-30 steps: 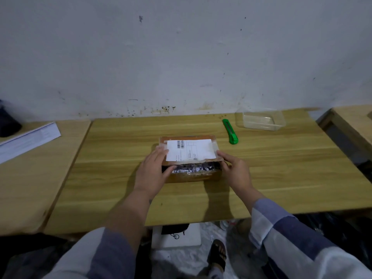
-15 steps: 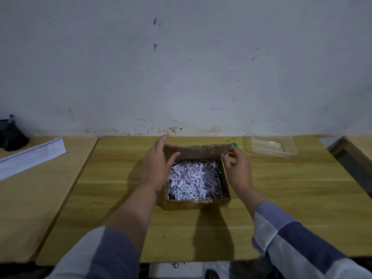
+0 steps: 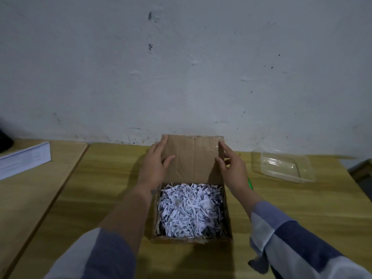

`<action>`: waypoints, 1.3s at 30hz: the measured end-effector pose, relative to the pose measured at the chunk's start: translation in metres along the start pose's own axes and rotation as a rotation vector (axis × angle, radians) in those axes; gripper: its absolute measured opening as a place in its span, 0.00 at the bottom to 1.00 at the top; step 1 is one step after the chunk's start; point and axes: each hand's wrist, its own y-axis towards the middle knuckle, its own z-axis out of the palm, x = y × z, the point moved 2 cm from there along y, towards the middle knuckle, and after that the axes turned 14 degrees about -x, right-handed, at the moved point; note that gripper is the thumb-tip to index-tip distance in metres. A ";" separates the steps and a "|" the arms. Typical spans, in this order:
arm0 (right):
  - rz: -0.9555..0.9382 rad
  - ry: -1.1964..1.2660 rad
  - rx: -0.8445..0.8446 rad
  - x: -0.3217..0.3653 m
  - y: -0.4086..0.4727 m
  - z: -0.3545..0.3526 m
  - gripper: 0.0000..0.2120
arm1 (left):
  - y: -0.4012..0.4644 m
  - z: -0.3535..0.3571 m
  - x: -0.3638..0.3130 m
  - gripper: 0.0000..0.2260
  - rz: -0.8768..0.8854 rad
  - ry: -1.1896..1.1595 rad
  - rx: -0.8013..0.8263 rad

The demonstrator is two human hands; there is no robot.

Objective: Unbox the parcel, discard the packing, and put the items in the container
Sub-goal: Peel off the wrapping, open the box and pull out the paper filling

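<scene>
A small brown cardboard box [image 3: 192,236] sat open on the pale wooden table [image 3: 112,178], near its front edge, its lid flap [image 3: 192,156] standing upright at the far side. White shredded paper packing [image 3: 189,208] filled the box to the brim and hid whatever lay beneath.

The person's left hand [image 3: 156,164] held the flap's left edge, fingers [image 3: 161,144] lying together along the outer side and thumb pressed on the inner face. The right hand [image 3: 233,166] gripped the flap's right edge in the same way, fingers [image 3: 226,148] loosely together behind the cardboard and thumb in front. Both forearms reached forward on either side of the box, in sleeves of blue and white blocks.

To the right, well apart from the box, a clear rectangular plastic container [image 3: 283,166] rested on the table near the wall. A sliver of a green utility knife [image 3: 250,183] showed just behind the right wrist, most of it hidden by the arm.

At the far left, on a second wooden table [image 3: 30,190] set just beside the first, lay a thick stack of white paper [image 3: 24,159]. A dark object showed at the left edge of the view, too cut off to identify. A scuffed, pale grey wall [image 3: 181,67] rose behind the tables.
</scene>
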 end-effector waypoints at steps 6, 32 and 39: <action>0.017 -0.059 0.077 -0.007 -0.004 0.003 0.26 | -0.019 0.000 0.008 0.27 0.047 0.089 0.020; -0.228 -0.639 0.744 0.009 -0.095 0.014 0.44 | -0.087 0.001 0.008 0.46 0.486 0.712 0.671; -0.177 -0.615 0.763 0.009 -0.088 0.019 0.45 | -0.087 0.012 0.009 0.48 0.507 0.771 0.726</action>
